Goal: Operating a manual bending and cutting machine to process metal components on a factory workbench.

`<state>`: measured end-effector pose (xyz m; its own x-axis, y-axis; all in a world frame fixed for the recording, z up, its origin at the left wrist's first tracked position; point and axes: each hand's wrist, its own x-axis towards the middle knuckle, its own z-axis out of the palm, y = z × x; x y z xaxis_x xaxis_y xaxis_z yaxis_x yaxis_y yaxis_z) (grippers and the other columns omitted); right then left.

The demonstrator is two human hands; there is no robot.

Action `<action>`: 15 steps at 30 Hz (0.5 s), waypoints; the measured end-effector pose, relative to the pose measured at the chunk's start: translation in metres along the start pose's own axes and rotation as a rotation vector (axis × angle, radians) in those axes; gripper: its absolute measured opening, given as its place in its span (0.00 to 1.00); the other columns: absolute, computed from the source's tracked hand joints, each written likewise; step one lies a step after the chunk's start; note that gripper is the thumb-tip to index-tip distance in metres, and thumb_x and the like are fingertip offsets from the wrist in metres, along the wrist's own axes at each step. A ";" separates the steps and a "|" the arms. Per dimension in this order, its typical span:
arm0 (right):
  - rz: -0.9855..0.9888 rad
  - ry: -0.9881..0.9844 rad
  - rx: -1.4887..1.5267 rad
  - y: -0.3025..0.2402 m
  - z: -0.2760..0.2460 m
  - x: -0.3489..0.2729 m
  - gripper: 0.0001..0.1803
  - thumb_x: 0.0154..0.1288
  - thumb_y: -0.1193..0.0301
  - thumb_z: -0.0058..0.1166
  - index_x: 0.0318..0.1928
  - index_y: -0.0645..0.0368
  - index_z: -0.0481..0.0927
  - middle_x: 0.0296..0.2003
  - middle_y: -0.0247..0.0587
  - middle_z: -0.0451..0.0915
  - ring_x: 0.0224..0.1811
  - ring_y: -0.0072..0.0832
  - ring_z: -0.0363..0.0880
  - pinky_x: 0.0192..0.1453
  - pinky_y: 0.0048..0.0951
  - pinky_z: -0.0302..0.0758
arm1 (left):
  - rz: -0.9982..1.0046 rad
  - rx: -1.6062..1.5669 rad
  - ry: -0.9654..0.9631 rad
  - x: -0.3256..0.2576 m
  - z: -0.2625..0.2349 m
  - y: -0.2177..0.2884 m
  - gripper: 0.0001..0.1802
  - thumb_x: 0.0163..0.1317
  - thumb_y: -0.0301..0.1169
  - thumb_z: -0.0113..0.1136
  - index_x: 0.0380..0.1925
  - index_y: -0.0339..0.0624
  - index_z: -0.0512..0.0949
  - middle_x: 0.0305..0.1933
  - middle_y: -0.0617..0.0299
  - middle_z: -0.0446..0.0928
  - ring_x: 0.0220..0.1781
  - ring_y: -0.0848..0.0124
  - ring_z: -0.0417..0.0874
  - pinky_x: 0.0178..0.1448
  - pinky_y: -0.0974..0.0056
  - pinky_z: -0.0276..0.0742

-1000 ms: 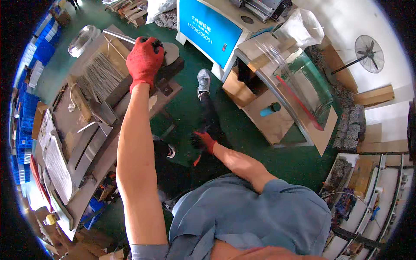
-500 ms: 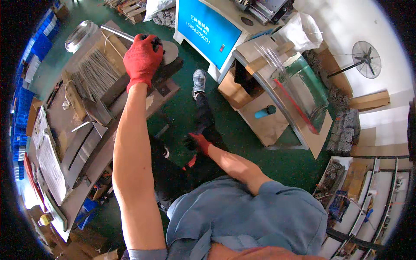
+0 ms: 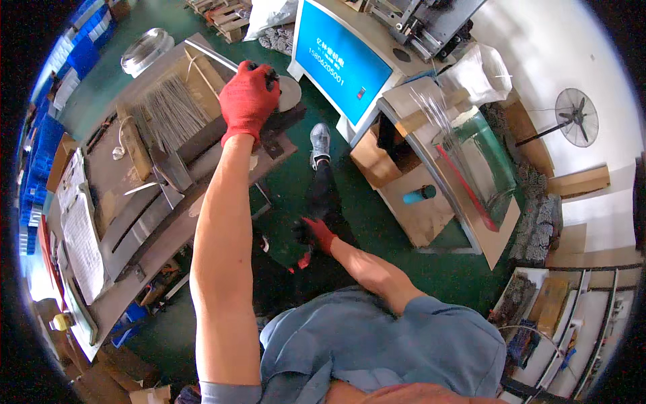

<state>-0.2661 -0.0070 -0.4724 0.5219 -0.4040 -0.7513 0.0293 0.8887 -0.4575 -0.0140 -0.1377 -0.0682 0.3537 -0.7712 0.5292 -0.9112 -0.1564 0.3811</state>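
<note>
My left hand (image 3: 249,101), in a red glove with black fingertips, is closed at the end of a long metal bar (image 3: 210,55) over the workbench. What lies inside its fingers is hidden. Right beside it is a flat grey disc (image 3: 290,94). A bundle of thin straight rods (image 3: 169,111) lies in a tray to the left of that hand. My right hand (image 3: 317,236), gloved in red and black, hangs low by my dark trousers, near my legs. Its fingers merge with the dark cloth, so their pose is unclear.
Written sheets (image 3: 82,232) lie on the bench's left part. A blue-fronted machine (image 3: 343,60) stands ahead. Right of it, a bench holds a green-tinted clear sheet (image 3: 481,151), with a blue bottle (image 3: 420,194) on its lower shelf. A fan (image 3: 577,118) stands by the wall.
The whole view has shifted, so the scene sits further right and lower. My left hand stays at the bar's end beside the disc; my right hand stays low by my legs.
</note>
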 end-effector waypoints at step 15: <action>-0.379 -0.028 -0.501 -0.010 -0.027 -0.005 0.22 0.69 0.61 0.51 0.60 0.55 0.72 0.52 0.40 0.76 0.53 0.33 0.75 0.60 0.38 0.72 | 0.019 -0.017 -0.038 0.006 -0.005 0.031 0.11 0.52 0.41 0.61 0.35 0.55 0.83 0.42 0.55 0.76 0.37 0.54 0.83 0.40 0.51 0.79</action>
<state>-0.2924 -0.0202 -0.4769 0.5761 -0.6592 -0.4833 -0.1826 0.4725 -0.8622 -0.0397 -0.1439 -0.0495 0.3280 -0.7966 0.5077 -0.9139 -0.1314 0.3841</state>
